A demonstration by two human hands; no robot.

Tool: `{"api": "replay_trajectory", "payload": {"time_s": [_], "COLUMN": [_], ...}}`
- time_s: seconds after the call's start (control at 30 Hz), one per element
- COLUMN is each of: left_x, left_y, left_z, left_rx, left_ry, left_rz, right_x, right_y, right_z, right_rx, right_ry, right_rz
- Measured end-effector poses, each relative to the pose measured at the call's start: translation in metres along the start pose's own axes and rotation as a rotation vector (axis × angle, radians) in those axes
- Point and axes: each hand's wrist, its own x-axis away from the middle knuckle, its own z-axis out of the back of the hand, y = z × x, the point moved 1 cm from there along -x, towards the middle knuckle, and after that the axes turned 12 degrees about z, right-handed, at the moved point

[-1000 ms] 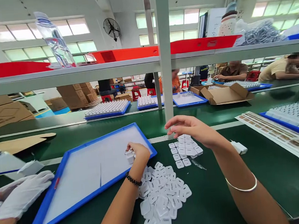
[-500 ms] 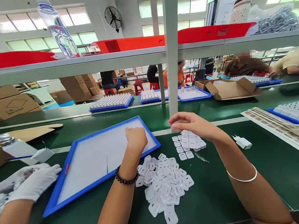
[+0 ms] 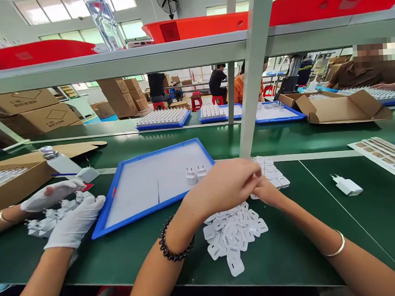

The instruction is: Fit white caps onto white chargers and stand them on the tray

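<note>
My left hand (image 3: pixel 221 184) and my right hand (image 3: pixel 267 191) meet above a loose heap of small white rounded-square plastic pieces (image 3: pixel 234 230). Fingers of both are curled and pressed together; whatever lies between them is hidden. Behind my right hand, more white square pieces (image 3: pixel 274 172) lie in neat rows, partly covered. To the left is a blue-rimmed white tray (image 3: pixel 142 182). Two white plug chargers (image 3: pixel 191 176) stand at its right side, prongs up. Another white plug charger (image 3: pixel 347 185) lies on the green table at right.
At left, a co-worker's white-gloved hands (image 3: pixel 73 222) hold white chargers beside the tray. A bottle with a metal top (image 3: pixel 59 161) and an open carton (image 3: pixel 28 183) stand behind them. A metal post (image 3: pixel 255 73) rises at the table's back. Cardboard strips (image 3: pixel 386 163) lie right.
My left hand has moved right from over the tray, uncovering two chargers there. My right hand has come down to meet it. The camera view has tilted downward and shifted left.
</note>
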Motion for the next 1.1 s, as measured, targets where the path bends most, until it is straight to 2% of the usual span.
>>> {"api": "replay_trajectory", "payload": {"time_s": [0.07, 0.1, 0.23, 0.33, 0.43, 0.6, 0.67, 0.77, 0.9, 1.1], "left_x": [0.002, 0.005, 0.023, 0.034, 0.038, 0.036, 0.035, 0.032, 0.029, 0.028], "left_y": [-0.025, -0.040, -0.092, -0.110, -0.112, -0.099, -0.093, -0.087, -0.089, -0.091], "left_z": [-0.020, -0.029, -0.051, -0.058, -0.063, -0.069, -0.072, -0.080, -0.090, -0.092], "left_rx": [0.008, 0.032, 0.089, 0.094, 0.065, 0.153, 0.169, 0.105, 0.088, 0.112], "left_ry": [-0.307, -0.424, -0.533, -0.539, -0.509, -0.477, -0.445, -0.413, -0.368, -0.361], "left_rz": [0.169, 0.270, 0.381, 0.427, 0.451, 0.367, 0.313, 0.286, 0.319, 0.302], "right_x": [0.002, 0.003, 0.008, 0.010, 0.012, 0.018, 0.019, 0.018, 0.017, 0.019], "right_y": [0.001, 0.001, -0.004, -0.005, -0.005, -0.007, -0.007, -0.004, -0.005, -0.008], "right_z": [0.000, 0.000, -0.007, -0.013, -0.014, -0.013, -0.013, -0.014, -0.015, -0.015], "right_rx": [0.012, 0.021, 0.071, 0.110, 0.132, 0.140, 0.151, 0.157, 0.197, 0.226], "right_ry": [-0.002, -0.010, -0.052, -0.075, -0.120, -0.402, -0.456, -0.450, -0.421, -0.416], "right_rz": [-0.005, -0.010, -0.022, -0.027, -0.036, -0.029, -0.047, -0.069, -0.052, -0.021]}}
